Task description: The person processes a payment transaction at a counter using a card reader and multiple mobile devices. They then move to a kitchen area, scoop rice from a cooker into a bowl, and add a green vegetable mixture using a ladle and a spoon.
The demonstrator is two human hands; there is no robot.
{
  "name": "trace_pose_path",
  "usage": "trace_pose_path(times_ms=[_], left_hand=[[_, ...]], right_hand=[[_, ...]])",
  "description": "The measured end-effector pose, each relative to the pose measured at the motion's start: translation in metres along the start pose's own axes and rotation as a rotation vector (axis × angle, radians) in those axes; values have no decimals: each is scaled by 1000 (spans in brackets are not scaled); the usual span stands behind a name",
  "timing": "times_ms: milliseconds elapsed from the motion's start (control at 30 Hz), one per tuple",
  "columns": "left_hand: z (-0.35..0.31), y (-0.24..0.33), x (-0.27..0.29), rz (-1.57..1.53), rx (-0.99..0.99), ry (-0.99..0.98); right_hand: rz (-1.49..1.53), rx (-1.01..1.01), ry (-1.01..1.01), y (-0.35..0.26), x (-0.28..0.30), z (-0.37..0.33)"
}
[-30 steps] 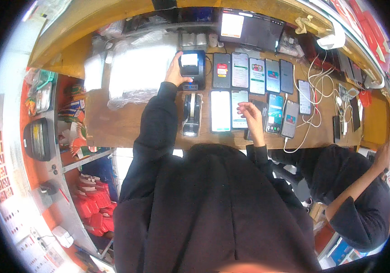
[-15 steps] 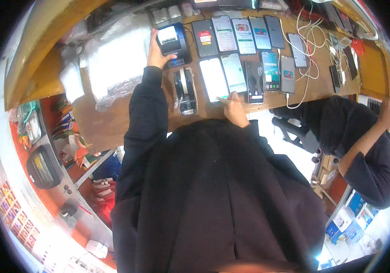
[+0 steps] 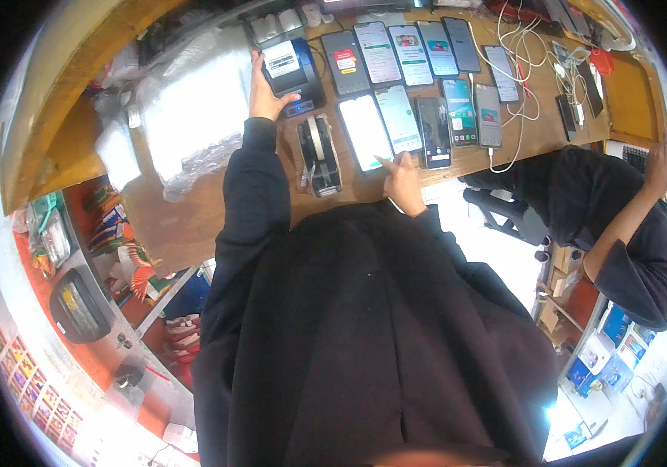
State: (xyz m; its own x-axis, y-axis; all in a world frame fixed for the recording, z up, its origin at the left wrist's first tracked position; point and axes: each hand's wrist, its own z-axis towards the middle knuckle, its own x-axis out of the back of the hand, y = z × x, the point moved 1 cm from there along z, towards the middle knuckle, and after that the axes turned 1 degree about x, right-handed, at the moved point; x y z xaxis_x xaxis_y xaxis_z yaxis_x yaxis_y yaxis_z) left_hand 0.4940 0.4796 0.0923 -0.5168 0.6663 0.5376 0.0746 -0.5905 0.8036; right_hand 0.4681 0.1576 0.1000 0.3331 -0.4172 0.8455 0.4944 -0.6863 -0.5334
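Observation:
My left hand (image 3: 267,97) grips the left side of a small blue-and-black receipt printer (image 3: 310,87), its thumb on the front edge beside a blue light. A white paper slip with dark print (image 3: 280,58) lies over the printer's top. My right hand (image 3: 403,184) points, other fingers curled, with its index fingertip at the lower end of a smartphone (image 3: 365,128). That phone's screen is bright white, with a small green patch by the fingertip. A second smartphone (image 3: 398,117) lies directly to its right. Between printer and my body sits a black tape dispenser (image 3: 324,173) with a roll in it.
Several more phones lie in two rows, including a dark one (image 3: 434,132). White charging cables (image 3: 532,66) tangle at the right. Clear plastic wrap (image 3: 201,101) covers the wooden table's (image 3: 170,229) left part. A person in dark clothing (image 3: 606,202) is close on the right.
The view has shifted slightly. Print on the printer's paper slip now shows more clearly. My left hand keeps its grip, and my right index finger stays at the white-screened phone's lower end.

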Motion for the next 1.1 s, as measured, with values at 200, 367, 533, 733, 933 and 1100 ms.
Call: trace_pose_path(times_ms=[200,367,533,733,933,1100], left_hand=[[0,0,2,42,0,0],[-1,2,2,36,-1,4],[-1,4,2,15,31,4],[-2,-1,2,-4,-6,22],[1,3,0,22,6,10],[0,-2,2,57,7,2]], right_hand=[[-14,-71,99,12,-2,20],[-9,42,55,1,-17,23],[16,-46,57,-5,-6,29],[38,-32,98,0,-12,24],[63,-45,82,6,-15,14],[94,-23,49,5,-16,9]])
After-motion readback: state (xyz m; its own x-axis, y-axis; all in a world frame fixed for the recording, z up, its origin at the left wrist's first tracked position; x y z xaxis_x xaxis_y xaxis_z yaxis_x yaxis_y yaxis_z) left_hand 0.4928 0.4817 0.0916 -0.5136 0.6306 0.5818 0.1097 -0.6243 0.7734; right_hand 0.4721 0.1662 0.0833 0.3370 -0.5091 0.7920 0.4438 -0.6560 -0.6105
